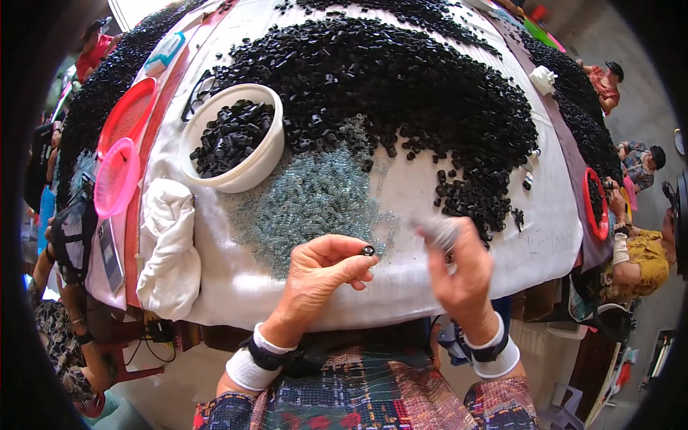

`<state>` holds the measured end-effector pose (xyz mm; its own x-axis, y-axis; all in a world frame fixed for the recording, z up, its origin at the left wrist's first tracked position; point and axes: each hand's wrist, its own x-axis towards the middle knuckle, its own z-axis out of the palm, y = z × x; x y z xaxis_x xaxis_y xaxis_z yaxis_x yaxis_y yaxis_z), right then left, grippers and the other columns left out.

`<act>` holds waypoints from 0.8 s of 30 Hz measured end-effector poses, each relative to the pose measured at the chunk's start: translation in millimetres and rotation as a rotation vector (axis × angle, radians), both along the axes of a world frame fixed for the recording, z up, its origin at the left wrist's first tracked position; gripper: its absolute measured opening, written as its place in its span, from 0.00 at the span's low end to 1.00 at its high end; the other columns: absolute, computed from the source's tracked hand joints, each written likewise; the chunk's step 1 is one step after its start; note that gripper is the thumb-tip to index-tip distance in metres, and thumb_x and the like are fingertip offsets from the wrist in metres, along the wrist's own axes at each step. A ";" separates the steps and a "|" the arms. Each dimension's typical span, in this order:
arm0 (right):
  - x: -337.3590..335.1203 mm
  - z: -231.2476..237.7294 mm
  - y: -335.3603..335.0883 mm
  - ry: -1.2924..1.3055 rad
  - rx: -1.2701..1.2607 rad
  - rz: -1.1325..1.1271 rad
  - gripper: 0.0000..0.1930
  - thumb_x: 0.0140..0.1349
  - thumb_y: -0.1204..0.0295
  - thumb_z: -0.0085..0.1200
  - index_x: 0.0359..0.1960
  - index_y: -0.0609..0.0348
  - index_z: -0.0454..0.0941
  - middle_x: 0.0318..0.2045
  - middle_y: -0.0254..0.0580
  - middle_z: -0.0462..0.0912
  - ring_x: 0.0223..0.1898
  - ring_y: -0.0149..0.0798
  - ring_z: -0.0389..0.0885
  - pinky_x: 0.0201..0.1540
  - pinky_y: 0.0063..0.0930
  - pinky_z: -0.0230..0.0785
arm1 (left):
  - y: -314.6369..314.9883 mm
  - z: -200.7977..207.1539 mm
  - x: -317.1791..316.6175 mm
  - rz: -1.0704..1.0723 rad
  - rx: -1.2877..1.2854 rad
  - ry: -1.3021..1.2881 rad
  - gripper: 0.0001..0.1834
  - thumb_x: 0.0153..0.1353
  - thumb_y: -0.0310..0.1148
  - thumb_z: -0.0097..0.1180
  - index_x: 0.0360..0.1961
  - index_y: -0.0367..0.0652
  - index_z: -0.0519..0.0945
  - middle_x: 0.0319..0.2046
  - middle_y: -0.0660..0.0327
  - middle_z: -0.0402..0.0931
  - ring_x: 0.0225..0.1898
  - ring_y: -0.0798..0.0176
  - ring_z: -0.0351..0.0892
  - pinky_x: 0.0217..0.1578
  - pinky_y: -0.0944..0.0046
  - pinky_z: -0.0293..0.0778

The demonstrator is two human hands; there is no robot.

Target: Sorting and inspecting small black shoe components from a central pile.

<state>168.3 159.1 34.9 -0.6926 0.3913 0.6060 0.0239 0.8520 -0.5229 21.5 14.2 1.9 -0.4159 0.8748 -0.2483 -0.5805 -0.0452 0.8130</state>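
While left hand [315,271] pinches fitting [368,251] (black), right [464,271] blurs.

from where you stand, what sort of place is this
Probably a small-parts workshop: a broad heap of black pieces, a pile of silvery-blue ones beside it, and other people at both sides.

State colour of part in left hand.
The part is mostly black, pale at its centre; best in head view.
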 end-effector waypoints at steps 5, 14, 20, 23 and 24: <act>24.8 -14.0 24.4 -0.030 -0.142 -0.219 0.13 0.51 0.89 0.54 0.40 0.66 0.76 0.30 0.46 0.77 0.28 0.39 0.76 0.29 0.27 0.70 | 0.0 -4.9 -2.9 -0.001 0.015 -0.003 0.09 0.57 0.24 0.60 0.39 0.36 0.79 0.33 0.53 0.82 0.28 0.66 0.80 0.28 0.68 0.78; 27.3 -21.2 50.8 -0.253 0.060 -0.288 0.07 0.52 0.85 0.53 0.33 0.69 0.72 0.30 0.53 0.76 0.34 0.54 0.74 0.36 0.40 0.68 | -0.2 -1.4 -2.9 -0.019 -0.033 -0.008 0.08 0.56 0.23 0.60 0.39 0.35 0.79 0.32 0.53 0.82 0.27 0.66 0.80 0.27 0.68 0.78; 1.1 -26.9 70.7 -0.340 0.050 -0.212 0.09 0.53 0.82 0.51 0.37 0.66 0.73 0.32 0.53 0.77 0.37 0.54 0.76 0.41 0.39 0.71 | 0.5 0.8 -3.6 -0.019 -0.015 -0.013 0.08 0.56 0.23 0.60 0.38 0.35 0.79 0.32 0.53 0.82 0.27 0.66 0.80 0.28 0.68 0.78; -3.6 -40.0 77.7 -0.360 0.186 -0.187 0.11 0.51 0.83 0.51 0.38 0.65 0.74 0.34 0.51 0.77 0.38 0.51 0.76 0.42 0.37 0.71 | -0.6 0.3 -4.9 -0.017 -0.013 -0.012 0.09 0.56 0.23 0.61 0.39 0.35 0.79 0.32 0.53 0.82 0.27 0.66 0.80 0.28 0.68 0.78; -5.1 -38.4 77.7 -0.394 0.226 -0.167 0.13 0.50 0.83 0.51 0.39 0.64 0.74 0.34 0.49 0.77 0.39 0.49 0.76 0.42 0.36 0.72 | -0.3 0.4 -5.3 -0.016 -0.014 -0.012 0.09 0.56 0.23 0.61 0.39 0.35 0.79 0.32 0.53 0.82 0.27 0.66 0.80 0.28 0.68 0.78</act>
